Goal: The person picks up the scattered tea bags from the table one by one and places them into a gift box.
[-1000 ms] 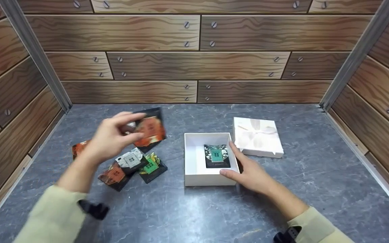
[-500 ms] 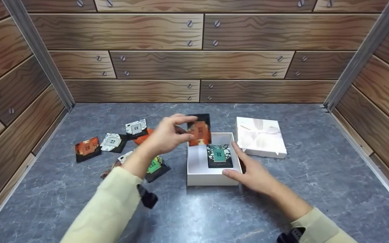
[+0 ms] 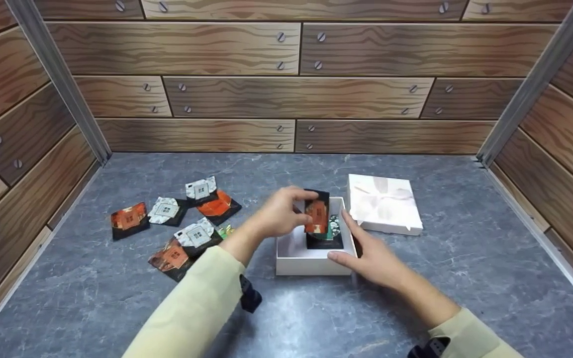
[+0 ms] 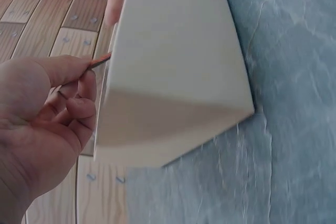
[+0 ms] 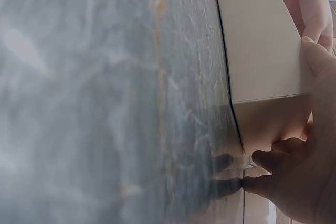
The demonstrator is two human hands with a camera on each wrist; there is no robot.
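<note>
My left hand (image 3: 284, 214) pinches a flat black-and-orange packet (image 3: 318, 214) between thumb and fingers, above the open white box (image 3: 311, 266). In the left wrist view the packet (image 4: 101, 60) shows edge-on at the box rim. Inside the box lies a black packet with a green label (image 3: 324, 242), partly covered by the held one. My right hand (image 3: 373, 253) grips the box's near right corner, thumb at the front rim and fingers along the right wall. The right wrist view shows its fingers (image 5: 283, 166) against the box's outer side (image 5: 265, 51).
A white lid (image 3: 385, 205) with a pale ribbon bow lies behind and right of the box. Several similar packets (image 3: 198, 233) with white, orange and green designs are scattered on the grey marbled table (image 3: 92, 298) at left. Wood-patterned walls (image 3: 227, 94) enclose the table.
My left hand has carried the orange packet rightward from above the scattered packets, then lowered it over the box. The right hand stays at the box.
</note>
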